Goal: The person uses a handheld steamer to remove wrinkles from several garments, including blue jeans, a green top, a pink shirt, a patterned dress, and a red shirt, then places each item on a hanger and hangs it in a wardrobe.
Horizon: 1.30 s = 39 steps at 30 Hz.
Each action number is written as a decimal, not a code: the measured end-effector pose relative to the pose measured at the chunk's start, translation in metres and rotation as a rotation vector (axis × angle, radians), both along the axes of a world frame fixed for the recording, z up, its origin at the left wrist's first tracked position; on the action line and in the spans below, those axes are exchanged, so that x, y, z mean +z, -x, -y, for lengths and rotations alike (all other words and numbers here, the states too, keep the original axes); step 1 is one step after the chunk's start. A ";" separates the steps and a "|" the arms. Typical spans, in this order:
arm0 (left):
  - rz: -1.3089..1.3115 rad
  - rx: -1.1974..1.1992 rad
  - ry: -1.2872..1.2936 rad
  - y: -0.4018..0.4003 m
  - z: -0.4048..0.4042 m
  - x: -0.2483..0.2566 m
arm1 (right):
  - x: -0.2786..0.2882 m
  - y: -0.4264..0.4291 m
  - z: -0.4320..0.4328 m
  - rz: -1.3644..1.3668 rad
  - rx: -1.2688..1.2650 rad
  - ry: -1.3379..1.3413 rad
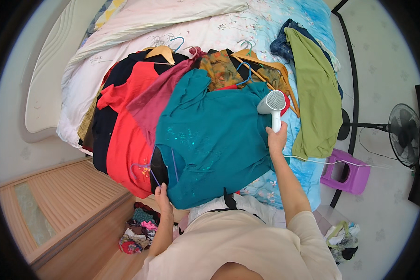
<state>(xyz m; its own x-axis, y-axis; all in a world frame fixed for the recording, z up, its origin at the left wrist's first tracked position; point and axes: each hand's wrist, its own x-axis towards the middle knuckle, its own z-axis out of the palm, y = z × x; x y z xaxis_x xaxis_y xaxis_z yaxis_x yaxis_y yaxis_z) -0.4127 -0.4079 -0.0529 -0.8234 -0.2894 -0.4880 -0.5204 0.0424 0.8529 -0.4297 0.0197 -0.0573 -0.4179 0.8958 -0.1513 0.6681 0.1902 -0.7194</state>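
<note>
A teal garment (213, 129) with sequined embroidery lies across the pile of clothes on the bed. At its neckline is a purple hanger (155, 175), the hook towards the left and part of it hidden inside the cloth. My left hand (164, 199) pinches the hanger and garment edge near the lower shoulder. My right hand (277, 137) grips the handle of a white hair dryer (271, 103) over the garment's far right part. The dryer's round grille faces up, and its narrower end points left. A white cord (322, 160) runs off to the right.
Beneath and beside lie a red garment (129, 129), a wooden hanger (280, 66) and olive trousers (313, 94). A purple plastic stool (360, 175) and a fan (404, 134) stand right. A wooden cabinet (70, 196) is left; clothes piles (138, 231) lie low on both sides.
</note>
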 end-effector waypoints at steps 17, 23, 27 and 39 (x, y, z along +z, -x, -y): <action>0.056 0.104 0.093 0.015 0.003 -0.013 | 0.008 0.134 0.091 -0.250 0.337 0.153; 0.011 0.127 0.160 0.026 -0.004 -0.014 | 0.019 0.118 0.032 -0.230 0.126 0.070; 0.038 0.107 0.128 0.033 -0.009 -0.021 | 0.014 0.067 0.082 -0.304 0.364 0.190; -0.068 0.109 0.049 0.042 -0.019 0.011 | -0.030 0.021 -0.003 -0.057 -0.051 0.101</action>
